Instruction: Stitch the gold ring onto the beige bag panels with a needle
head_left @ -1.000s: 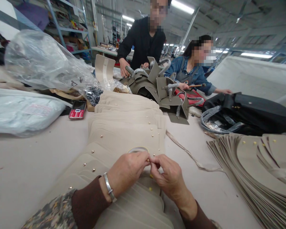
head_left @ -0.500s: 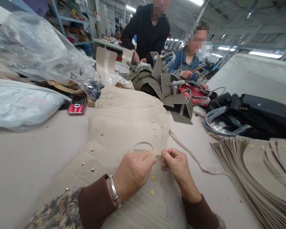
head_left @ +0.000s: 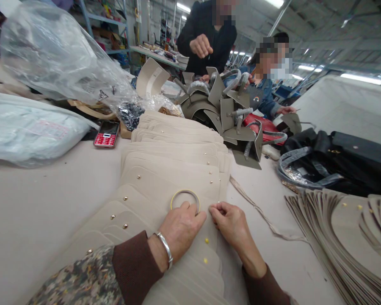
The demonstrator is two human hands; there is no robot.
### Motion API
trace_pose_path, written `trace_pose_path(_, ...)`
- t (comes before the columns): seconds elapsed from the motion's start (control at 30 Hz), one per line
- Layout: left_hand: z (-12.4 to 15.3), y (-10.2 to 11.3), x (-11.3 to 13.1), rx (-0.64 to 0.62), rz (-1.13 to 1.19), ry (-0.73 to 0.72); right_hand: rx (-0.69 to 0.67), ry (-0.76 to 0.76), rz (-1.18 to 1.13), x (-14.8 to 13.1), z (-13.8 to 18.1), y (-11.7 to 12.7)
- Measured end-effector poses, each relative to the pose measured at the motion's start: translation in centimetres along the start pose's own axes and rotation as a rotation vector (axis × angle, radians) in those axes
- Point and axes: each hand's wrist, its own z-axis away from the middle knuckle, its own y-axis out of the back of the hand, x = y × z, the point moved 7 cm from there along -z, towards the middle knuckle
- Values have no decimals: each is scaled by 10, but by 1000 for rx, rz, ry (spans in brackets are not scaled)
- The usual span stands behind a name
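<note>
My left hand [head_left: 182,228], with a silver bangle at the wrist, is closed on a narrow yellow-edged roll of tape [head_left: 175,196], whose ring rises above the fingers. Beside it, at the right edge of the stack, my right hand [head_left: 233,222] pinches thumb and forefinger together; whatever sits between them is too small to make out. Under both hands lies a fanned stack of beige panels [head_left: 158,167] with rounded corners. Small metal studs [head_left: 125,226] dot several panels. Two yellow marks [head_left: 206,240] show on the panel just below my hands.
At right lie more fanned panels [head_left: 317,224], a thin strap [head_left: 257,207] and black bags [head_left: 362,156]. Grey-brown bag parts [head_left: 225,114] are heaped at the back, before two people. A red-keyed phone [head_left: 106,134] and plastic-wrapped bundles [head_left: 28,131] are at left.
My left hand has turned slightly, and the tape roll's ring shows more fully. A small gap remains between my hands. A person behind has raised a hand. The view has shifted a little.
</note>
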Motion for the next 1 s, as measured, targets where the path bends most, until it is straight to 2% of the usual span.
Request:
trace_pose_path(0.13, 1, 3, -1, -11, 10, 11, -3, 30, 63, -1, 1, 3)
trace_pose_path(0.3, 1, 6, -2, -32, 16, 15, 4, -91, -69, 22, 3, 5)
trace_pose_path(0.37, 1, 5, -2, -26, 11, 16, -13, -85, -69, 24, 3, 3)
trace_pose_path(0.43, 1, 5, -2, -16, 10, 15, 2, -32, -15, 20, 4, 3)
trace_pose_path(0.63, 1, 5, -2, -27, 13, 0, 158, 219, 156, -4, 13, 4)
trace_pose_path(1.0, -1, 7, -3, -17, 39, 8, 197, 346, 252, -17, 14, 1)
